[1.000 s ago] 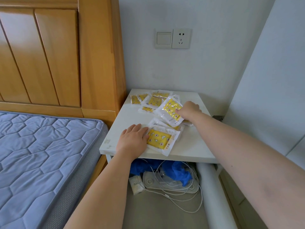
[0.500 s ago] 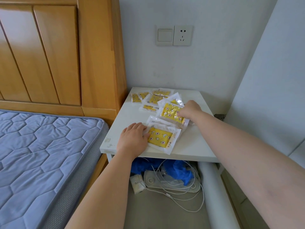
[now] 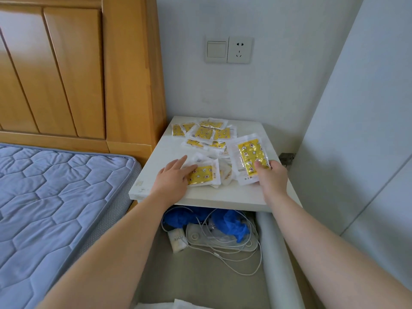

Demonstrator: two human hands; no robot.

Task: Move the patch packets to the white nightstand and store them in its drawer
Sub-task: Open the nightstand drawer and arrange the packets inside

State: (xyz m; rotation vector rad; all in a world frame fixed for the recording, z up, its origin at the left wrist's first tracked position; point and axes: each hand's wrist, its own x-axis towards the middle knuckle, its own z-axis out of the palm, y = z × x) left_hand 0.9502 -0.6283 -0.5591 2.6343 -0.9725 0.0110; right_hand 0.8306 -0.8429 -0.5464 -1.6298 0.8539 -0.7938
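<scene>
Several yellow patch packets in clear wrappers point(image 3: 204, 132) lie scattered at the back of the white nightstand top point(image 3: 245, 192). My right hand point(image 3: 270, 175) grips one large packet point(image 3: 249, 158) by its lower edge, tilted up off the surface. My left hand point(image 3: 176, 177) lies flat with fingers spread on another packet point(image 3: 202, 173), which tops a small pile near the front. The open drawer point(image 3: 200, 264) sits below the tabletop, pulled toward me.
Inside the drawer lie a blue plastic bag point(image 3: 231, 221), a white power strip with tangled white cables point(image 3: 223, 239) and a small white pouch point(image 3: 178, 239). A wooden headboard point(image 3: 78, 70) and blue mattress point(image 3: 55, 192) stand left. A wall point(image 3: 367, 130) closes the right side.
My right hand has pulled a packet from the middle of the tabletop toward the front right and lifted it. My left hand stays pressed on the front pile.
</scene>
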